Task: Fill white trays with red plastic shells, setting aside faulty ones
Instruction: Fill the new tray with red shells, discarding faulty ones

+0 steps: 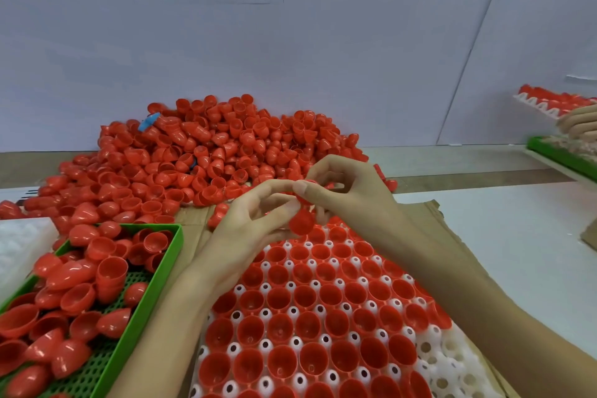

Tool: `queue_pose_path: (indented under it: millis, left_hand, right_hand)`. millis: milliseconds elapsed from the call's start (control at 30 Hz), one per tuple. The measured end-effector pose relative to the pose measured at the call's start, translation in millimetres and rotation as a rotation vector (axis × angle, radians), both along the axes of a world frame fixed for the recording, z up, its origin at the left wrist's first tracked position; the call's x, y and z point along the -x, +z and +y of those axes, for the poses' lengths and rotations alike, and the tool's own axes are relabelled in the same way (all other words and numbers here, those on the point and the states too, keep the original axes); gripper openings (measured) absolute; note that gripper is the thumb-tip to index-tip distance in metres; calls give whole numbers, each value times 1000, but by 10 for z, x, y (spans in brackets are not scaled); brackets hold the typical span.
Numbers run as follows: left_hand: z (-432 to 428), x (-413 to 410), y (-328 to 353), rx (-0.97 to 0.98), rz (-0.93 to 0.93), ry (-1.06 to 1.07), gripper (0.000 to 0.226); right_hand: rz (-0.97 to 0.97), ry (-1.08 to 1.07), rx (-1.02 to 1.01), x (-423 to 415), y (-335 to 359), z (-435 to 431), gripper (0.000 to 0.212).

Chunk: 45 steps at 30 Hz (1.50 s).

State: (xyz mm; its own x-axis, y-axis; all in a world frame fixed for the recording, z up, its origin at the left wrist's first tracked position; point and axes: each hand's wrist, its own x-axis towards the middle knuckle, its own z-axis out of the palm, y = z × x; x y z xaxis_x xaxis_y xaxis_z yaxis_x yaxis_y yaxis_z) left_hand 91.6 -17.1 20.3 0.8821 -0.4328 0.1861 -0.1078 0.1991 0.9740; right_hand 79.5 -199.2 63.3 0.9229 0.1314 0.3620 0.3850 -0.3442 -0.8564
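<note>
- white tray [433,362], bottom centre, mostly full; its bare pockets lie lower right
- shell [302,223], frame centre, dome down, just above the tray's far rows; left hand [255,223] and right hand [345,191] both pinch it
- loose pile [200,152] beyond

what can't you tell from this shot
Head view:
- Held shell: any fault is hidden by the left hand and right hand holding it.
- White tray: near rows cut off by the bottom edge, cells under the forearms.
- Green tray: left part cut off by the edge.
- Blue item in the pile: too small to identify.
</note>
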Motion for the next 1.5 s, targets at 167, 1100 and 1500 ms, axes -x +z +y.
queue_pose_path:
  millis: [167, 1100, 1500]
  left_hand:
    - [54, 11, 15, 71, 145, -168, 41]
    - [-26, 27, -7, -39, 172, -160, 28]
    - [-28, 99, 48, -30, 103, -320, 43]
  right_hand:
    - [-14, 46, -3, 23, 8, -20, 5]
    - [-84, 184, 510, 544, 172, -59, 21]
    - [167, 219, -73, 919, 1, -414, 15]
